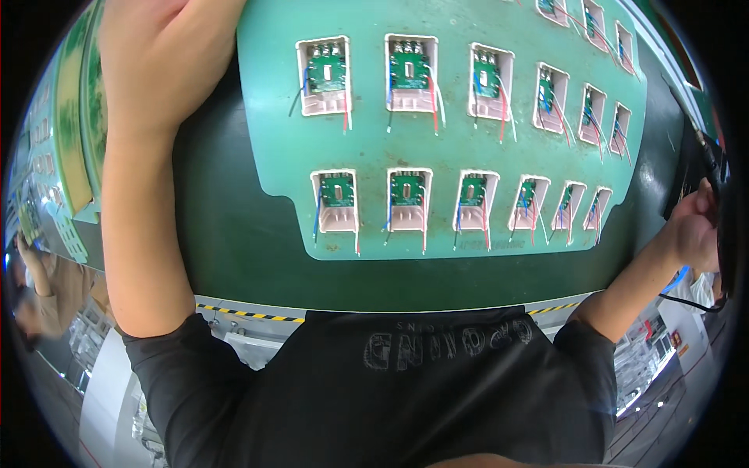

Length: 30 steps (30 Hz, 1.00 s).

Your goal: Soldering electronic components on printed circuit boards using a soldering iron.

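Observation:
A large light-green board [273, 156] lies on the dark green bench in front of me. Set into its cut-outs are rows of white plastic housings [338, 221], each with a small green circuit board [408, 189] and thin red, white, blue and dark wires [434, 101]. My left hand [175, 54] is by the board's far left edge; its fingers run out of the picture, so their grip is hidden. My right hand [693, 226] is off the board at the far right, fingers curled beside a black cable [711, 168]. What they hold is not visible.
The dark green bench top [234, 234] ends in front of me at a yellow-and-black striped edge [250, 313]. More green boards [78, 125] stand at the left. Another person's arm [35, 269] shows at the left rim. A blue cord [677, 278] hangs at the right.

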Available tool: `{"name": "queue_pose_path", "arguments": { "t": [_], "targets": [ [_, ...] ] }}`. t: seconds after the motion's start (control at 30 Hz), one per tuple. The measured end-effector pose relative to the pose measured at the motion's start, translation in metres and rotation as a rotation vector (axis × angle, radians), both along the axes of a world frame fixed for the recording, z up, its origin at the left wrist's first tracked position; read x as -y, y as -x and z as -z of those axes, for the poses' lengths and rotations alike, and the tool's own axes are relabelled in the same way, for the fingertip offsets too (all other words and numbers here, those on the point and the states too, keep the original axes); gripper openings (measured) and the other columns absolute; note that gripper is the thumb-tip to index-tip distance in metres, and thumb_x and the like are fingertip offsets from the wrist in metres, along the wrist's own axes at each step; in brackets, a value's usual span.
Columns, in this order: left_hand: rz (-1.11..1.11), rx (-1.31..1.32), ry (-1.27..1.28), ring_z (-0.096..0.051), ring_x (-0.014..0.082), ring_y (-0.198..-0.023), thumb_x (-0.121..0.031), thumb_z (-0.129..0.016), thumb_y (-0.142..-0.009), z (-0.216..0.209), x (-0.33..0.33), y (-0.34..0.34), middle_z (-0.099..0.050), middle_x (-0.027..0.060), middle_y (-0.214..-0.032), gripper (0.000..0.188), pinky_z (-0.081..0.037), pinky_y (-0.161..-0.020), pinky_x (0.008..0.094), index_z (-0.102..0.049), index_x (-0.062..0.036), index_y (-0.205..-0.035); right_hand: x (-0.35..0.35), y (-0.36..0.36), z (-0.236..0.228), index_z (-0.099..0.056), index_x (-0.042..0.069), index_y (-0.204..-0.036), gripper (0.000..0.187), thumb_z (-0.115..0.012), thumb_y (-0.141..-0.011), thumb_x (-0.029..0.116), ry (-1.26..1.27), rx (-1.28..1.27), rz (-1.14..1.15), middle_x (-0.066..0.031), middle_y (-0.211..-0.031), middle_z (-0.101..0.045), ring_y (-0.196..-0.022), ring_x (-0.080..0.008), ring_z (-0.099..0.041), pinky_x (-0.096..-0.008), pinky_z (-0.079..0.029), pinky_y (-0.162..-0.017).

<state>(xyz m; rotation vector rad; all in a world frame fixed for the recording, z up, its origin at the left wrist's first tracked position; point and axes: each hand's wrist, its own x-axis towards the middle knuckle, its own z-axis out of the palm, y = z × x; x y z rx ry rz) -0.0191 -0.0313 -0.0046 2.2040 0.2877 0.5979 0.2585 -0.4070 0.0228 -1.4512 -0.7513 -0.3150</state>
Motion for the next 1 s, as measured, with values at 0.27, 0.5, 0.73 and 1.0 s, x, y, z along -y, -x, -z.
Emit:
{"name": "queue_pose_path", "arguments": {
  "t": [0.27,0.5,0.73,1.0],
  "targets": [
    [0.068,0.052,0.067,-0.061,0.0069,-0.075,-0.008,-0.057,-0.098,0.000,0.002,-0.013,-0.070,0.0049,-0.085,0.019,-0.048,-0.066,0.0209,-0.068,0.0068,-0.097,0.021,-0.020,-0.003,-0.059,0.004,-0.078,0.014,-0.056,-0.087,0.014,-0.016,0.015,0.024,-0.0058,-0.063,-0.053,-0.044,-0.0123,-0.040,-0.0238,-0.033,-0.044],
    [-0.044,-0.021,0.154,-0.060,0.0065,-0.070,-0.006,-0.058,-0.096,-0.014,0.022,-0.014,-0.068,0.0048,-0.079,0.016,-0.047,-0.061,0.0207,-0.068,0.0068,-0.095,0.082,-0.060,0.000,-0.065,-0.003,-0.078,0.025,-0.047,-0.083,0.013,-0.025,-0.089,-0.024,-0.0188,-0.068,-0.062,-0.049,-0.0222,-0.043,-0.0345,-0.041,-0.054],
    [-0.175,0.101,-0.189,-0.051,0.0053,-0.059,-0.007,-0.057,-0.097,-0.005,0.002,-0.010,-0.059,0.0013,-0.065,0.021,-0.038,-0.053,0.0203,-0.066,0.0035,-0.081,0.079,-0.051,-0.003,-0.064,-0.005,-0.075,0.023,-0.048,-0.084,0.010,-0.076,-0.204,-0.003,-0.0235,-0.067,-0.061,-0.049,-0.0255,-0.046,-0.0391,-0.048,-0.058],
    [-0.186,-0.566,0.563,-0.056,0.0092,-0.044,-0.038,-0.054,-0.100,-0.053,0.009,0.006,-0.064,0.0080,-0.061,0.045,-0.037,-0.041,0.0173,-0.061,-0.0031,-0.073,0.103,-0.061,-0.001,-0.064,-0.007,-0.081,0.026,-0.048,-0.088,0.012,-0.111,-0.232,0.018,-0.0226,-0.073,-0.062,-0.056,-0.0243,-0.050,-0.0351,-0.048,-0.062]
  ]
}}
